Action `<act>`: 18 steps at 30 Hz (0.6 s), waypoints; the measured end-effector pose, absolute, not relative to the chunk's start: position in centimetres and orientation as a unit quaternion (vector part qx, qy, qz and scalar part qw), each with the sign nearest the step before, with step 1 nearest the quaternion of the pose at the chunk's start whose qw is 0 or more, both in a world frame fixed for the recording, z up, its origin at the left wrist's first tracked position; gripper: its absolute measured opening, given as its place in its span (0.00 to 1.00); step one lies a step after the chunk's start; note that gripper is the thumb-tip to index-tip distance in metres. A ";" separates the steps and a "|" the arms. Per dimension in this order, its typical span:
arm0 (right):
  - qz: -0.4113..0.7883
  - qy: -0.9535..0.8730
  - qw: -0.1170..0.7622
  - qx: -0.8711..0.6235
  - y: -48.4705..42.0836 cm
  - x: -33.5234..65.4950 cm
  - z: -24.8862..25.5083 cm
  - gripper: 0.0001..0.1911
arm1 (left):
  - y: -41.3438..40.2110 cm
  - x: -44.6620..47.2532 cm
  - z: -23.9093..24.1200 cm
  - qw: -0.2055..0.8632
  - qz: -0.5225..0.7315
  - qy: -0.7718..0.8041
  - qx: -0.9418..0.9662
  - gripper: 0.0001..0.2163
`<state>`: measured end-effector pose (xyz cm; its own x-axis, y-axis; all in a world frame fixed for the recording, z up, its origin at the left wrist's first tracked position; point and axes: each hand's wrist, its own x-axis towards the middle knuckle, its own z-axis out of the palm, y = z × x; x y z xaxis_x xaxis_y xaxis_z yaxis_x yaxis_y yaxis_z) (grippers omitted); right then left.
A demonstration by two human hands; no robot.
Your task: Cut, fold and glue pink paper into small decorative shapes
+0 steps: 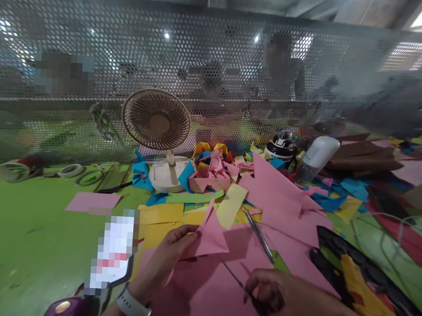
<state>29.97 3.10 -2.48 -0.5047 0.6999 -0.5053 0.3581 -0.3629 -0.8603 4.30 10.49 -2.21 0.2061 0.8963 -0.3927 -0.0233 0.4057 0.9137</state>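
Paper [208, 236], pink and folded, sits pinched by the left hand [161, 264] before the fan [156, 119], tweezers [259, 235] and loose sheets [280, 195] between, while the right hand [277, 295] curls its fingers round a dark stick [232, 273].

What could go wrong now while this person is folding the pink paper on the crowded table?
1. The fan stands beside the loose sheets. If it is running, it may blow them about, or tug the pink fold pinched by the left hand.
2. The metal tool lies among the papers near the right hand. A sheet could cover it, and its tip might then prick a finger.
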 end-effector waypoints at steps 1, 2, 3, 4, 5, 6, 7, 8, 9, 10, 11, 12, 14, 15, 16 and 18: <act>0.673 -0.553 0.131 -0.474 3.1 30.1 -2.5 0.20 | 10.5 4.3 -2.1 0.653 0.351 0.525 0.418 0.15; 0.678 -0.549 0.139 -0.468 3.1 30.1 -2.6 0.19 | 10.4 4.4 -1.9 0.652 0.352 0.525 0.419 0.15; 0.682 -0.544 0.151 -0.465 3.1 30.2 -2.7 0.18 | 10.4 4.5 -1.6 0.649 0.357 0.524 0.420 0.14; 0.685 -0.538 0.164 -0.463 3.1 30.2 -2.8 0.18 | 10.4 4.5 -1.4 0.646 0.360 0.523 0.423 0.14; 0.685 -0.533 0.179 -0.463 3.1 30.2 -2.9 0.17 | 10.3 4.6 -1.2 0.646 0.355 0.525 0.426 0.14; 0.683 -0.529 0.192 -0.465 3.0 30.3 -2.9 0.15 | 10.3 4.6 -0.9 0.642 0.355 0.528 0.427 0.14; 0.680 -0.529 0.201 -0.466 2.9 30.3 -2.9 0.15 | 10.2 4.6 -0.7 0.642 0.349 0.528 0.432 0.13; 0.675 -0.531 0.208 -0.467 2.9 30.3 -2.9 0.14 | 10.2 4.6 -0.5 0.641 0.349 0.527 0.435 0.12; 0.670 -0.535 0.211 -0.469 2.8 30.4 -2.8 0.14 | 10.2 4.6 -0.3 0.641 0.350 0.525 0.436 0.12; 0.662 -0.539 0.214 -0.475 2.7 30.5 -2.6 0.14 | 10.2 4.6 -0.2 0.642 0.351 0.524 0.436 0.12; 0.651 -0.546 0.214 -0.483 2.7 30.5 -2.5 0.14 | 10.2 4.6 -0.1 0.643 0.352 0.523 0.435 0.12; 0.636 -0.554 0.214 -0.493 2.7 30.6 -2.2 0.14 | 10.2 4.5 0.0 0.644 0.353 0.523 0.432 0.12; 0.603 -0.574 0.212 -0.512 2.7 30.7 -1.8 0.14 | 10.2 4.4 0.1 0.643 0.356 0.524 0.429 0.13; 0.590 -0.584 0.205 -0.518 2.7 30.7 -1.6 0.14 | 10.3 4.4 0.1 0.643 0.358 0.524 0.428 0.13; 0.581 -0.593 0.198 -0.522 2.8 30.7 -1.4 0.14 | 10.3 4.4 0.1 0.642 0.360 0.525 0.428 0.12; 0.576 -0.603 0.179 -0.523 2.8 30.7 -1.3 0.15 | 10.2 4.5 0.1 0.642 0.360 0.527 0.425 0.12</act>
<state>30.66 2.79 -1.30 -0.3898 0.8360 -0.3862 0.4245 -0.2091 -0.8810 4.47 10.24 0.05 0.1848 0.9103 -0.3704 -0.0141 0.3793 0.9252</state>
